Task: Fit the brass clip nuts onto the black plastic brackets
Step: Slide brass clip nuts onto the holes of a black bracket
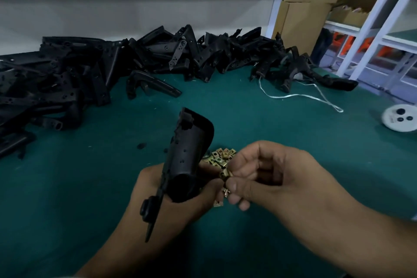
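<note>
Across the back of your green mat [270,119] sprawls a heap of matte black brackets [112,63]. Your left hand [180,196] grips one black plastic bracket [187,153], long axis tilted up and away. Your right hand [266,176] pinches a shiny brass clip nut [225,175] beside it, above the loose nut pile [222,157].

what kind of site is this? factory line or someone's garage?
Most likely a factory assembly bench: a large heap of identical black plastic brackets on a green bench mat, a loose pile of brass clip nuts, and stacked cardboard cartons beside white racking.
</note>
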A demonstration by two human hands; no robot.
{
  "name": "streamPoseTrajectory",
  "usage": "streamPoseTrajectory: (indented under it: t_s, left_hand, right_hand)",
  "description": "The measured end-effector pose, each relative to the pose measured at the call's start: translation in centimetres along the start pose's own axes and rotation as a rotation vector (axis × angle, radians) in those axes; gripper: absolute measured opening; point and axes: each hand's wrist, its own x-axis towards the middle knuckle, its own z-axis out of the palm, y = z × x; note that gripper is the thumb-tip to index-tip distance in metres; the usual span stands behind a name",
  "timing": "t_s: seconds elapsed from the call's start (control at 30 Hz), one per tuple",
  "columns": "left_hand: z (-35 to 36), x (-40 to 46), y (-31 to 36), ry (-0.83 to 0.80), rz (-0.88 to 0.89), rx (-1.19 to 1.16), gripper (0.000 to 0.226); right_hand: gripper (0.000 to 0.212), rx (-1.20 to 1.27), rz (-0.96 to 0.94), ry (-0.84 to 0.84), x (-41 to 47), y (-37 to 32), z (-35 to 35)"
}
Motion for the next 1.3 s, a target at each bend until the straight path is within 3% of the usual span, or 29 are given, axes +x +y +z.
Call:
streamPoseTrajectory:
  t_s: [0.1, 0.2, 0.3, 0.43, 0.63, 0.77, 0.8, 0.9, 1.03, 1.17, 1.3]
  left_hand:
    - [0.2, 0.0, 0.0, 0.013, 0.002, -0.019, 0.021]
    - [-0.1, 0.1, 0.2, -0.038, -0.015, -0.041, 0.026]
    - [-0.4, 0.4, 0.1, -0.056, -0.004, -0.057, 0.019]
    - [-0.8, 0.8, -0.4, -0.08, 0.039, -0.059, 0.027]
    - [-1.0, 1.1, -0.5, -0.126, -0.021, -0.102, 0.028]
    - [-0.8, 0.9, -0.3, -0.155, -0.012, 0.037, 0.024]
    - [-0.6, 0.8, -0.6, -0.15, -0.029, 0.028, 0.026]
    - [0.0, 0.6, -1.7, -0.071, 0.007, 0.135, 0.038]
    - [0.3, 0.4, -2.8, -0.009, 0.185, 0.275, 0.03]
    - [-0.6, 0.9, -3.0, -0.02, 0.22, 0.306, 0.025]
    - [-1.6, 1.6, -1.7, 0.058, 0.22, 0.287, 0.018]
  right_hand:
    - [0.013, 0.023, -0.014, 0.004, 0.1, -0.1, 0.0]
    - [0.013, 0.013, -0.055, 0.017, 0.3, -0.2, -0.2]
    - [0.023, -0.041, -0.105, -0.025, 0.3, -0.3, -0.2]
    - [0.03, -0.043, -0.127, -0.062, 0.7, 0.0, 0.0]
    - [0.013, -0.031, -0.132, -0.101, 1.6, 0.2, -0.2]
    - [0.007, -0.047, -0.087, -0.102, 1.8, 0.5, -0.7]
    - [0.002, -0.058, -0.071, -0.1, 1.8, 0.7, -0.8]
    - [0.017, -0.079, -0.016, -0.106, 1.4, 1.7, -1.4]
    - [0.001, -0.039, 0.014, -0.103, 1.4, 1.7, -1.6]
    - [0.024, -0.008, -0.05, 0.03, 2.5, 1.0, -3.1]
    - [0.014, -0.073, -0.022, 0.055, 2.2, 1.9, -3.9]
